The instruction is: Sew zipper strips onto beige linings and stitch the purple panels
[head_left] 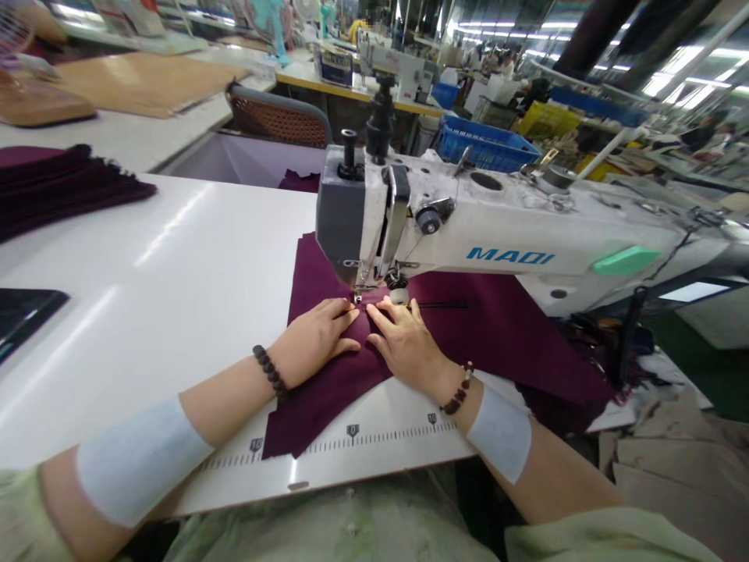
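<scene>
White tabletop (146,297) carries a printed ruler strip (351,443) at its near edge. Both forearms angle inward; left hand (319,337) and right hand (406,343) lie palm-down, fingers flat and nearly together, pressing maroon fabric (328,390) just before what seems the presser foot (358,297) of the MAQI sewing machine (503,234).

Place: I am looking into a garment factory's sewing floor.
Centre: an industrial sewing machine (503,234) is sitting on a white worktable (175,289), maroon fabric (328,390) lying under its needle.
Upper middle: more sewing machines (398,66) are standing on further benches.
Upper right: a blue crate (485,144) and strip lights (562,25) are showing down the hall.
Upper left: cut maroon pieces (58,183) are lying stacked.
</scene>
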Available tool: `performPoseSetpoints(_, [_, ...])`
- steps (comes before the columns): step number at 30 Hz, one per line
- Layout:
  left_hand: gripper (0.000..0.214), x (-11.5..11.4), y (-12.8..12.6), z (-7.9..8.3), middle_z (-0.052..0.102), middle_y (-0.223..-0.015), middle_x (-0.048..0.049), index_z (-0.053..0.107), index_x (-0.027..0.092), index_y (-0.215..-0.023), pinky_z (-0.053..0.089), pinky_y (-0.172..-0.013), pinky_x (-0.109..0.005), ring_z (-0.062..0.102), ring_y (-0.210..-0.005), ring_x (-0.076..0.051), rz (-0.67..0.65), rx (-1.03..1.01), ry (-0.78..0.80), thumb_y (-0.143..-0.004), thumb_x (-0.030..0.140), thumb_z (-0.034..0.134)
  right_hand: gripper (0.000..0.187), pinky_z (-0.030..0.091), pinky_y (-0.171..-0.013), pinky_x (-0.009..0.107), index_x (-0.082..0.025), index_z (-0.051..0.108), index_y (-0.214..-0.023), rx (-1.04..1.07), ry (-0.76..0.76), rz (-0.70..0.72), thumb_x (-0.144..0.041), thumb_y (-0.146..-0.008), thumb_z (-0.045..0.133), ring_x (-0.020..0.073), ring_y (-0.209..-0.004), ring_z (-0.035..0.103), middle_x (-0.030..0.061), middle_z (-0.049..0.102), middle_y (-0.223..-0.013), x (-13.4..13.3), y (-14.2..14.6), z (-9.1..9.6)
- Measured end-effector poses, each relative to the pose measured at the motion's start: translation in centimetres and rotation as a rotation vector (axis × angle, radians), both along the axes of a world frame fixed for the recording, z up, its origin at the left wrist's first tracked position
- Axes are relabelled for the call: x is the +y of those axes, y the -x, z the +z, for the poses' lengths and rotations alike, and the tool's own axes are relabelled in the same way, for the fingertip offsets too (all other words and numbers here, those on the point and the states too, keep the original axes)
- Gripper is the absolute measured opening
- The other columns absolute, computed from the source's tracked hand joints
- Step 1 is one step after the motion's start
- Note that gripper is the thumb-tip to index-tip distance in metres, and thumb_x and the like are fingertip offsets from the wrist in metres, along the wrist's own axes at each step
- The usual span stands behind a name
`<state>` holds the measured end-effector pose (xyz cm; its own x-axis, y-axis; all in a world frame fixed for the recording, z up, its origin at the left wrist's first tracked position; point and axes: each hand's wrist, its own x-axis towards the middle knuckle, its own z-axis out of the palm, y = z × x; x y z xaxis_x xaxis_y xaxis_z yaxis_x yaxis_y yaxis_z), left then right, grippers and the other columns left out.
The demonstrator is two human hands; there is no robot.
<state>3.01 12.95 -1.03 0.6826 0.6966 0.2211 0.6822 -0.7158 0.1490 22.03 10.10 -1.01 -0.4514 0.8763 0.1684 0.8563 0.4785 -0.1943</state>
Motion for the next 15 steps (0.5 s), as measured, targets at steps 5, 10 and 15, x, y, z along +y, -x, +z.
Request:
performPoseSetpoints(5, [0.039,-0.1,-0.09,0.44,0.056,-0.11,-0.0109,0.056,0.011,-0.112,0.046,-0.09,-0.034,0.053,-0.101,-0.022,0.002,0.029,0.003,-0.082,0.036,0.058,0.039,0.022,-0.106,0.053,-0.019,0.046,-0.128,-0.005,0.01,0.0,-0.029,-0.09,0.045,0.0231,-0.124,0.034,0.0097,0.046,-0.126,-0.01,0.0,0.22])
performPoseSetpoints(10, [0.044,0.29,-0.28,0.93,0.056,-0.106,-0.0112,0.056,0.008,-0.112,0.047,-0.087,-0.033,0.054,-0.097,-0.023,0.013,0.101,0.054,-0.08,0.036,0.061,0.04,0.021,-0.106,0.054,-0.018,0.046,-0.129,-0.014,0.021,-0.006,-0.027,-0.09,0.045,0.0242,-0.124,0.035,0.0097,0.045,-0.128,0.16,0.25,0.08])
performPoseSetpoints(15, [0.042,0.85,-0.17,0.71,0.056,-0.108,-0.0107,0.055,0.01,-0.113,0.046,-0.088,-0.033,0.054,-0.097,-0.021,-0.008,0.093,0.015,-0.082,0.037,0.059,0.041,0.021,-0.106,0.054,-0.017,0.044,-0.131,-0.016,0.05,0.002,-0.026,-0.09,0.044,0.0248,-0.125,0.035,0.0134,0.042,-0.131,0.9,0.09,0.27])
